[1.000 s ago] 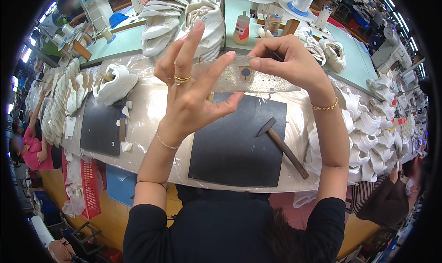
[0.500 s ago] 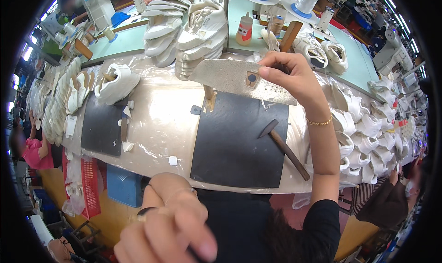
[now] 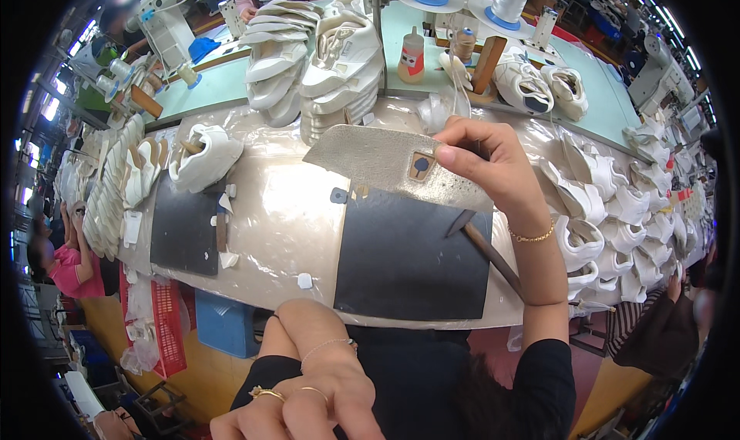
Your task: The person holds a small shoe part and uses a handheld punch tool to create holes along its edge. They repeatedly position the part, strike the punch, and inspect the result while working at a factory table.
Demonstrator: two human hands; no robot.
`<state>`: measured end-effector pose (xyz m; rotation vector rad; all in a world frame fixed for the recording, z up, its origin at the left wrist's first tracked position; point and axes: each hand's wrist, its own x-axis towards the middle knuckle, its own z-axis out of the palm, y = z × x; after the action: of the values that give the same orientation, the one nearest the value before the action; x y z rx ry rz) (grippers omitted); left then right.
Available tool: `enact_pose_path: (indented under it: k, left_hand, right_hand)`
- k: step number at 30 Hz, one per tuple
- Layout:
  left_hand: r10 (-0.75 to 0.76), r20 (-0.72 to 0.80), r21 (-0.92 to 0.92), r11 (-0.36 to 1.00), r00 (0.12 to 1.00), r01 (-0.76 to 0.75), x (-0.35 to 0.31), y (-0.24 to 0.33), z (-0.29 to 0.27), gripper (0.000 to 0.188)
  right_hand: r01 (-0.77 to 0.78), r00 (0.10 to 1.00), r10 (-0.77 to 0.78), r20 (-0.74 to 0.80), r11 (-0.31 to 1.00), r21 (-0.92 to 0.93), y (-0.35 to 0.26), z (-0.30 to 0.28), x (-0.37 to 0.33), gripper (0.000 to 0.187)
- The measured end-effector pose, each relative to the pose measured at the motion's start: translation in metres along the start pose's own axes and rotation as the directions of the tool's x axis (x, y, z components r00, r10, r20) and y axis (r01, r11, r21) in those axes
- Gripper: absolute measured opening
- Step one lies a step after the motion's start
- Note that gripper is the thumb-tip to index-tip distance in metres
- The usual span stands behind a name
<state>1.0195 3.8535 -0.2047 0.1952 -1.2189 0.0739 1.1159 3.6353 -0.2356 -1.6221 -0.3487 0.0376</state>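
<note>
My right hand (image 3: 493, 166) is closed, thumb and fingers pinching the edge of a flat grey plate (image 3: 370, 156) held up over the table. The plate has one pointed end, speckled marks and a small framed window with a dark shape in it. Beneath it lies a black mat (image 3: 412, 263), with a hammer (image 3: 493, 253) resting across its right side. Close to the lower edge is my left hand (image 3: 308, 398), with rings and a bracelet. Its fingertips run out of the picture, so what they hold is hidden.
Stacked white shoes (image 3: 343, 62) stand at the back, beside a glue bottle (image 3: 412, 56). Many white shoe uppers (image 3: 582, 240) cover the right side. On the left are a second black mat (image 3: 183, 228), a white shoe (image 3: 204, 159) and a red basket (image 3: 168, 328). Co-workers sit around.
My left hand, blurred before, has shifted right and lower. My right hand still pinches the plate, now slightly lower in view. The whole view has shifted a little.
</note>
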Motion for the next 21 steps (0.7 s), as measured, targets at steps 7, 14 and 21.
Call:
enact_pose_path:
  k: [7, 14, 21]
  left_hand:
    - [-0.038, 0.063, 0.007, 0.999, 0.997, 0.038, -0.005, 0.001, -0.008, 0.033]
    - [-0.376, -0.126, 0.640, 0.676, 0.918, 0.365, -0.031, 0.008, -0.048, 0.027]
    - [-0.482, -0.729, 0.058, 0.664, 0.486, 0.746, -0.063, -0.017, -0.087, 0.044]
  right_hand:
    - [0.008, 1.000, -0.008, 0.003, 0.998, 0.060, -0.003, 0.008, -0.005, 0.018]
    - [0.473, 0.754, -0.656, 0.034, 0.507, -0.720, 0.007, 0.017, -0.017, 0.023]
    - [0.557, 0.443, -0.795, 0.415, -0.118, -0.822, 0.028, 0.027, -0.030, 0.043]
